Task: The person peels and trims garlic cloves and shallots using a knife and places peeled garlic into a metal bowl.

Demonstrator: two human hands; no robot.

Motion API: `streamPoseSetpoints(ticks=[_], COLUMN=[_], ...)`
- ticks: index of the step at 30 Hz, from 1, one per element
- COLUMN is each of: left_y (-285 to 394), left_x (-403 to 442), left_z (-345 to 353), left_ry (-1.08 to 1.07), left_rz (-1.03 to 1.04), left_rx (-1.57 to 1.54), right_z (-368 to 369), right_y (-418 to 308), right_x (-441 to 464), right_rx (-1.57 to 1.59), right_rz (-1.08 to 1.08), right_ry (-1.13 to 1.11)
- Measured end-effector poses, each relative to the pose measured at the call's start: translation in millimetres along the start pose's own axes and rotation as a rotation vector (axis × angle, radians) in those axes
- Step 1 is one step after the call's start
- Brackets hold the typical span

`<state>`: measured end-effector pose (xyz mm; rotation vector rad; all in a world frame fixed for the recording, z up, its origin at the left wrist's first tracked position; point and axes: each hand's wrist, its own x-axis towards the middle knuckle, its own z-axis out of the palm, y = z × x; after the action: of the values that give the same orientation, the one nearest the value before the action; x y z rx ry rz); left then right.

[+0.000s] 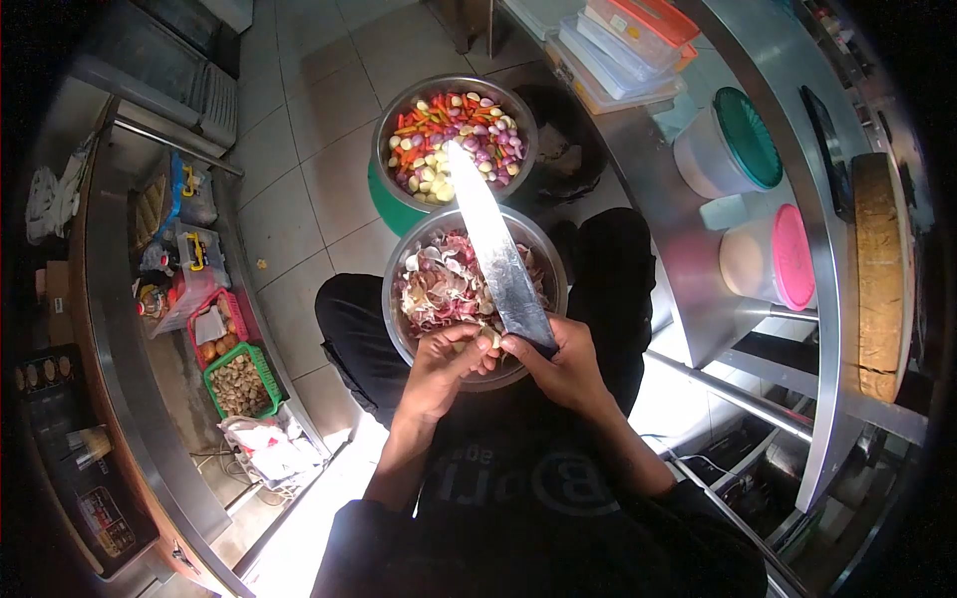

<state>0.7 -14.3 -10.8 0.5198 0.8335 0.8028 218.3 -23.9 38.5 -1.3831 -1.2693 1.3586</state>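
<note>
My right hand (566, 367) is wrapped round the handle of a large knife (495, 249), its broad blade pointing away from me. Between the fingertips of my left hand (446, 367) is a small pale garlic clove (491, 337), and my right thumb is up against it. Both hands are over the near rim of a metal bowl (392, 299) on my lap. Papery skins and reddish cloves (439, 284) fill this bowl. Beyond it, a second metal bowl (382, 137) holds red chilies, purple shallots and pale peeled cloves. The blade covers part of both bowls.
A metal shelf at left carries a green basket (242, 382) of brown pieces and a pink basket (214, 324). On the right-hand steel shelf are a green-lidded tub (728, 142), a pink-lidded tub (768, 257) and stacked plastic containers (623, 50). Tiled floor (299, 199) lies between.
</note>
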Motion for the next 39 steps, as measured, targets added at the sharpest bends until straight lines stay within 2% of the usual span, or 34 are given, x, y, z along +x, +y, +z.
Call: streamPoseSetpoints(ticks=[8,11,13,17,26,28,29,31,35,37,39], left_y=[0.0,-3.1,-1.5,-2.7,-6.7,-11.8,-13.2,-9.5,-1.7,0.4,1.1], left_x=[-2.3,-0.6,3.3,3.9,6.1,10.0,10.2,10.2,9.7,11.8,9.9], left_z=[8.5,12.6,14.5,5.1,12.0,8.4,6.3,5.3,5.4,-4.8,-7.6], left_ry=[-0.046,-0.061,0.009,0.037,0.127,0.087,0.087,0.13,0.195,0.072,0.091], left_rz=[-0.01,0.069,0.082,0.072,0.021,0.05,0.05,-0.05,-0.066,-0.11,-0.101], left_rx=[-0.105,-0.127,0.051,0.061,-0.186,0.013,0.012,-0.223,-0.283,-0.39,-0.357], right_z=[-2.3,-0.5,3.7,2.0,5.8,6.2,6.6,8.6,4.4,0.6,-1.1], right_y=[10.7,7.2,-0.6,7.4,9.9,13.9,13.6,12.6,10.9,11.2,14.1], right_x=[-0.9,-0.4,0.4,-1.6,0.5,0.9,0.8,0.5,1.3,2.0,4.1], right_rx=[0.016,-0.049,-0.044,-0.1,-0.115,-0.154,-0.155,-0.135,-0.032,-0.001,-0.013], right_rz=[-0.015,-0.045,-0.103,-0.069,-0.057,-0.071,-0.071,-0.045,-0.03,-0.01,-0.021], right_ry=[0.039,0.046,0.079,0.086,0.145,0.141,0.14,0.202,0.273,0.313,0.342])
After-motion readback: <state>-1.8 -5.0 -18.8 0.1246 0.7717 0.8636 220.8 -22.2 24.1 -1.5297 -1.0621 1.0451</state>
